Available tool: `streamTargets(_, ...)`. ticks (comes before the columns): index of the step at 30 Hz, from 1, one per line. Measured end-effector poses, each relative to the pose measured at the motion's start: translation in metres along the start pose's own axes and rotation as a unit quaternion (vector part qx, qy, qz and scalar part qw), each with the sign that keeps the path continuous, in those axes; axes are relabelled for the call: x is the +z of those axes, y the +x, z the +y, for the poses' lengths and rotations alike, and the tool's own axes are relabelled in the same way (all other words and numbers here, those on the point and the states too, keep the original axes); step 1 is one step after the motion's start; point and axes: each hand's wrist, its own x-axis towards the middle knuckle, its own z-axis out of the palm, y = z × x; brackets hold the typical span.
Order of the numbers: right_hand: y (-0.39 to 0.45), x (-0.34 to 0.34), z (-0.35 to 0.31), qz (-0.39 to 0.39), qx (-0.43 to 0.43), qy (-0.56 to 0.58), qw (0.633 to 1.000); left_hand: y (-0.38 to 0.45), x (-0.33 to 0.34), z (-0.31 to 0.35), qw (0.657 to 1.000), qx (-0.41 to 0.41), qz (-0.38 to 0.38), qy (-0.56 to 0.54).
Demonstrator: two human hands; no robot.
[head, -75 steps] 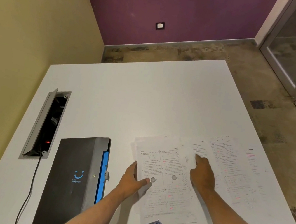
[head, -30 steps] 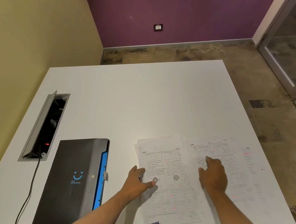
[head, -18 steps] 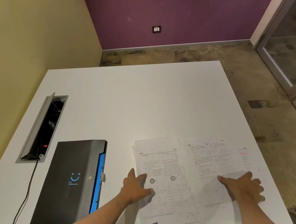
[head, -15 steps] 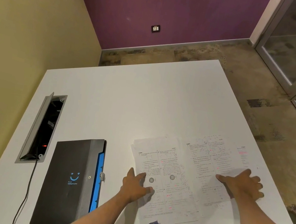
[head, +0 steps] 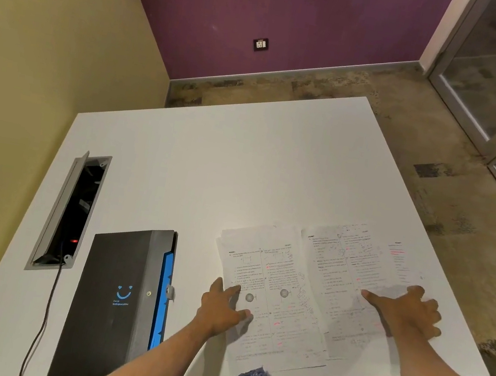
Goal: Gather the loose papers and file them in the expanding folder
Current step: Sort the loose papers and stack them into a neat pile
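Loose printed papers with pink marks lie overlapping along the white table's [head: 211, 165] near right edge. The left stack [head: 276, 289] is pinned at its left edge by my left hand [head: 222, 309], fingers spread flat. To the right lies a second sheet [head: 333, 276], partly overlapped by a further sheet [head: 397, 263]. My right hand [head: 406, 310] lies flat on these right sheets, fingers spread and holding nothing. The black expanding folder [head: 112, 296] with a blue side and smiley logo lies closed at the near left, apart from both hands.
A grey cable box [head: 69, 211] with its lid raised is set into the table at the left, and a black cable [head: 41, 317] runs from it off the near edge. Walls stand left and behind. Glass doors are at the far right.
My right hand moved from the middle sheets to the rightmost sheets and lies flat there. The middle sheet has slid left onto the left stack. My left hand stayed put.
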Motion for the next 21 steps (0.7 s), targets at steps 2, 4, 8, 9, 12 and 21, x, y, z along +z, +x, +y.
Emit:
streamTargets(2, 0.003, 0.0, 0.001, 0.007, 0.012, -0.001, 1.0, 0.0, 0.0, -0.001, 1.0, 0.006, 0.002, 0.01)
streamTargets(4, 0.005, -0.002, 0.001, 0.015, 0.009, -0.021, 1.0, 0.001, 0.001, -0.003, 1.0, 0.01, 0.004, 0.011)
streamTargets(8, 0.011, -0.007, 0.005, 0.017, -0.004, -0.041, 0.999, -0.002, -0.002, 0.001, 1.0, 0.012, -0.002, 0.004)
streamTargets(9, 0.013, -0.007, 0.006, 0.018, -0.005, -0.04, 0.999, -0.003, -0.002, 0.003, 1.0, 0.013, -0.006, 0.007)
streamTargets(12, 0.016, -0.008, 0.006, 0.016, -0.005, -0.043, 0.999, -0.006, -0.003, 0.005, 1.0, 0.016, -0.002, 0.002)
streamTargets(21, 0.013, -0.015, -0.005, 0.025, -0.021, -0.109, 0.994, -0.006, -0.005, 0.004, 1.0, 0.008, -0.005, -0.006)
